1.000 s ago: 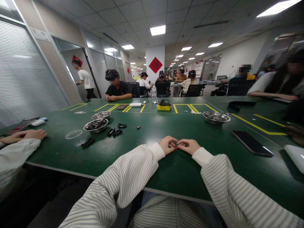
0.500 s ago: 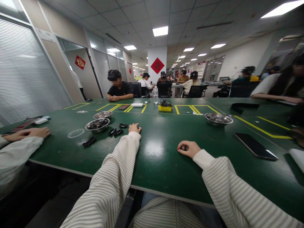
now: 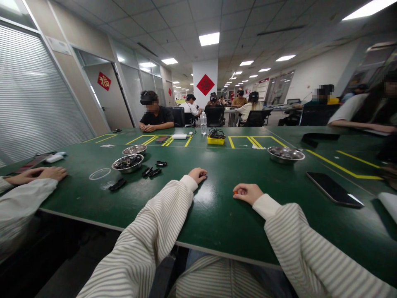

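Observation:
My right hand (image 3: 250, 193) rests over the green table (image 3: 214, 223) with its fingers curled round a small orange piece (image 3: 235, 192), whose kind is too small to tell. To its left and slightly farther away, my left hand (image 3: 197, 175) is closed, thumb and fingers together; whatever is in it is hidden. Left of that hand lie several black plastic parts (image 3: 155, 172). A metal bowl (image 3: 124, 170) filled with similar black parts stands beyond them, with a second metal bowl (image 3: 132, 154) just behind.
A metal bowl (image 3: 285, 159) with contents stands at right, near a dark phone (image 3: 333, 188). A clear plastic cup (image 3: 99, 174) lies at left, beside another person's hands (image 3: 51, 174). Farther back are a yellow box of cables (image 3: 216, 141) and a water bottle (image 3: 203, 124).
My left hand has moved right and nearer to me, away from the black parts, and its fingers have drawn together. My right hand stays in place; its orange piece shows more.

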`<state>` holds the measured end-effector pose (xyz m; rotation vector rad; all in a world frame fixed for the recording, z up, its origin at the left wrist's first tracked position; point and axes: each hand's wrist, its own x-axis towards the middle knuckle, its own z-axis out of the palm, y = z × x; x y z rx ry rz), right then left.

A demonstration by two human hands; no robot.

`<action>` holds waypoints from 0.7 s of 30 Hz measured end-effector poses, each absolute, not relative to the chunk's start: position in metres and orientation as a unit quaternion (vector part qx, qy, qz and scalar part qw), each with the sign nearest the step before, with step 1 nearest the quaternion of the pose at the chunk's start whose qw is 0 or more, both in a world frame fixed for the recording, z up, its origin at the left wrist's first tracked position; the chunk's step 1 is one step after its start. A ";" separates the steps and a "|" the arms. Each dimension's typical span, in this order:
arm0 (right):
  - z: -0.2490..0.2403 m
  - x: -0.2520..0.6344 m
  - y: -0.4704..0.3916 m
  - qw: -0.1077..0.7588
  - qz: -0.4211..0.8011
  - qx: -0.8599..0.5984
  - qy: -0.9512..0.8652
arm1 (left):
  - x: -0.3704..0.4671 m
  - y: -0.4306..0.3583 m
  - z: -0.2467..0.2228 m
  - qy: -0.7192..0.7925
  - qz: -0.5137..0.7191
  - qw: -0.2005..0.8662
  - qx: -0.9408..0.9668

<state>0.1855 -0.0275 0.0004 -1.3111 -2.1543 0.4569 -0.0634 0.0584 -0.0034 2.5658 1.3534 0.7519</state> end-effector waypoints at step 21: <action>0.012 0.184 -0.033 0.250 0.219 -0.486 -0.808 | 0.001 -0.007 0.002 0.331 0.225 0.082 0.913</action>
